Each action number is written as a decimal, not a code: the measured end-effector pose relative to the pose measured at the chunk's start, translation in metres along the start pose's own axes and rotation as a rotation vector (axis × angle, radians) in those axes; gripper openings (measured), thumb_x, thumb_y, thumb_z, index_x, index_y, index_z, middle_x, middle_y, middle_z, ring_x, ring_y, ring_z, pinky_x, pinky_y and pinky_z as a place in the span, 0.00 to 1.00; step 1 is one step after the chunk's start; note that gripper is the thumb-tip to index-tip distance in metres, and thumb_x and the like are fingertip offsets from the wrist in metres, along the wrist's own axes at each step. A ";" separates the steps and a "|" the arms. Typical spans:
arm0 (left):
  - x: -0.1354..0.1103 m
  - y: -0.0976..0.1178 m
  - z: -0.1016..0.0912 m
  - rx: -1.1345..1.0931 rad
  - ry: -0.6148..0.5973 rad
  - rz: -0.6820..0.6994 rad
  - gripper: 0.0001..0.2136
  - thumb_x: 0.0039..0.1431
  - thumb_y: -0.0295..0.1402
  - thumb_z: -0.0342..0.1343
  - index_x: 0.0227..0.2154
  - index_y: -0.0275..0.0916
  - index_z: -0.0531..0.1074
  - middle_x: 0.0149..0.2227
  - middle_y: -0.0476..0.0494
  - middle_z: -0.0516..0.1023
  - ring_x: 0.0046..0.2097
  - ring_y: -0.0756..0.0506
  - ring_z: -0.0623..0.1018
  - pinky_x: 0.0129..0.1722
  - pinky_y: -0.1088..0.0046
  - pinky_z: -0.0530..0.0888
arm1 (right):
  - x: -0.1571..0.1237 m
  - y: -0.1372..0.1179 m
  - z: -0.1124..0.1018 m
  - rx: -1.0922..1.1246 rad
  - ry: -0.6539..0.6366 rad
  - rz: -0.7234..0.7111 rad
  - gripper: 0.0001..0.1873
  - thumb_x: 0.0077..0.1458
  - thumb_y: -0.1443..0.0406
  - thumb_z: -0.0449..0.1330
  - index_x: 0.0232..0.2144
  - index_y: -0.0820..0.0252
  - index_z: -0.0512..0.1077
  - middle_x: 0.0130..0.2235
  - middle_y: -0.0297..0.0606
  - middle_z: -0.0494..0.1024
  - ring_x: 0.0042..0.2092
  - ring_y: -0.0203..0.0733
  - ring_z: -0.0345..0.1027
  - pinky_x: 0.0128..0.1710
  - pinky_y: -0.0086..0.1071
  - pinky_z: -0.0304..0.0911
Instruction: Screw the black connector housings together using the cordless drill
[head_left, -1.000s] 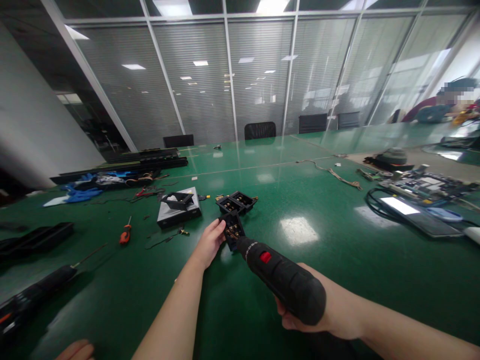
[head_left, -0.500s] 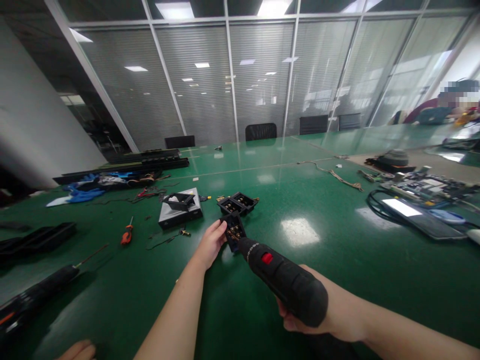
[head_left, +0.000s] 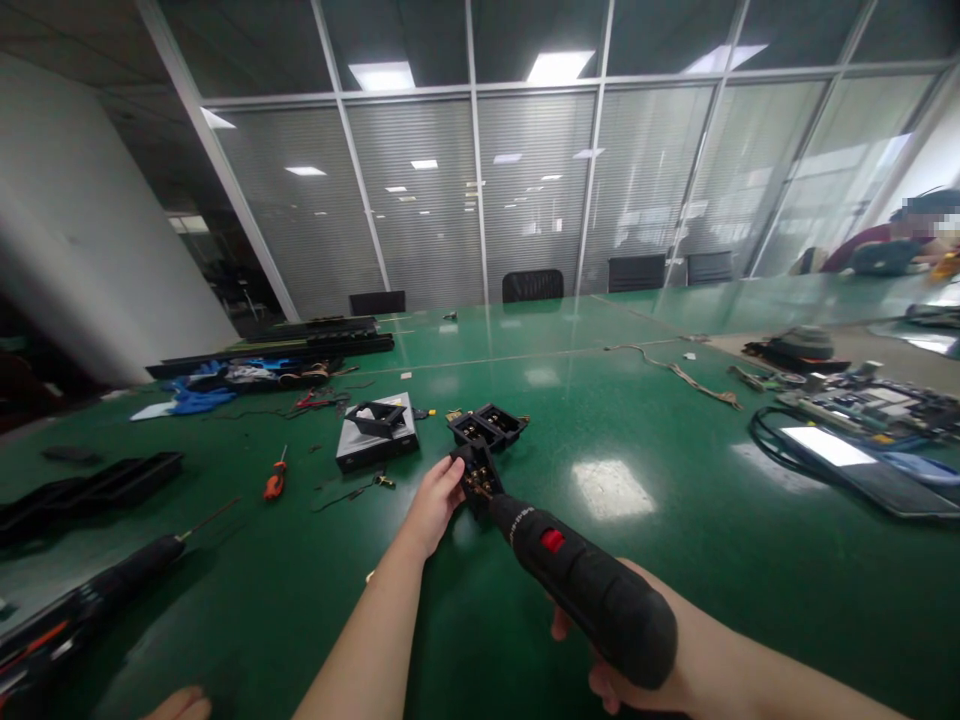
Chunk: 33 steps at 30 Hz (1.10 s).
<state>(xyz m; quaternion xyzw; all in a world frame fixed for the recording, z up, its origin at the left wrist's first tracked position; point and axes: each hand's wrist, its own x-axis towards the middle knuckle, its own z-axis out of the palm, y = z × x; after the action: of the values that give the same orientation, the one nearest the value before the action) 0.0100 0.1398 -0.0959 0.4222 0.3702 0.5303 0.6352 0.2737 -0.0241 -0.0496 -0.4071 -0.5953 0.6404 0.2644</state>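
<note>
My left hand [head_left: 435, 508] grips the near left side of a small black plastic housing [head_left: 466, 462] with brass-coloured contacts inside. In my right hand [head_left: 637, 640] is a black cordless drill [head_left: 589, 575] with a red switch on top. Its front end points into the housing, but the tip among the contacts is too small to make out. Just beyond, a pair of joined black housings [head_left: 489, 425] with similar brass parts lies on the green table [head_left: 675, 540]. The drill's body hides most of my right fingers.
To the left are an orange screwdriver [head_left: 275, 480], a second power driver [head_left: 97, 595] and black trays [head_left: 97, 490]. A grey metal box [head_left: 375, 455] carries a black frame. Another person's fingers [head_left: 184, 703] show at the bottom left. Circuit boards [head_left: 877, 400] lie right, with a person beyond.
The view has tilted up and turned slightly left, so everything sits lower and further right. Both hands keep their hold on the housing and drill.
</note>
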 end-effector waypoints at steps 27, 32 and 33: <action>0.017 0.008 -0.024 -0.351 0.362 0.025 0.10 0.51 0.25 0.66 0.37 0.38 0.77 0.37 0.42 0.85 0.37 0.43 0.84 0.39 0.67 0.81 | 0.014 -0.017 -0.058 -1.016 0.220 0.053 0.31 0.42 0.72 0.67 0.52 0.56 0.79 0.48 0.46 0.82 0.48 0.55 0.77 0.49 0.39 0.68; 0.013 0.009 -0.023 -0.258 0.249 0.189 0.22 0.34 0.19 0.73 0.37 0.39 0.80 0.38 0.46 0.86 0.39 0.45 0.83 0.46 0.68 0.78 | 0.018 -0.010 -0.062 -1.069 0.234 0.111 0.31 0.41 0.70 0.68 0.52 0.56 0.79 0.49 0.46 0.82 0.49 0.57 0.77 0.49 0.40 0.68; 0.012 0.009 -0.022 -0.223 0.249 0.216 0.23 0.33 0.19 0.74 0.37 0.39 0.81 0.38 0.46 0.86 0.40 0.45 0.83 0.47 0.67 0.78 | 0.019 -0.008 -0.063 -1.076 0.238 0.116 0.31 0.41 0.70 0.69 0.51 0.56 0.80 0.49 0.46 0.82 0.49 0.57 0.77 0.49 0.40 0.68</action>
<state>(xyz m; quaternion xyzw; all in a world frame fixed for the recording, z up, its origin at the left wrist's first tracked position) -0.0117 0.1561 -0.0958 0.3175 0.3375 0.6812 0.5668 0.3153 0.0271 -0.0427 -0.5862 -0.7812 0.2091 0.0489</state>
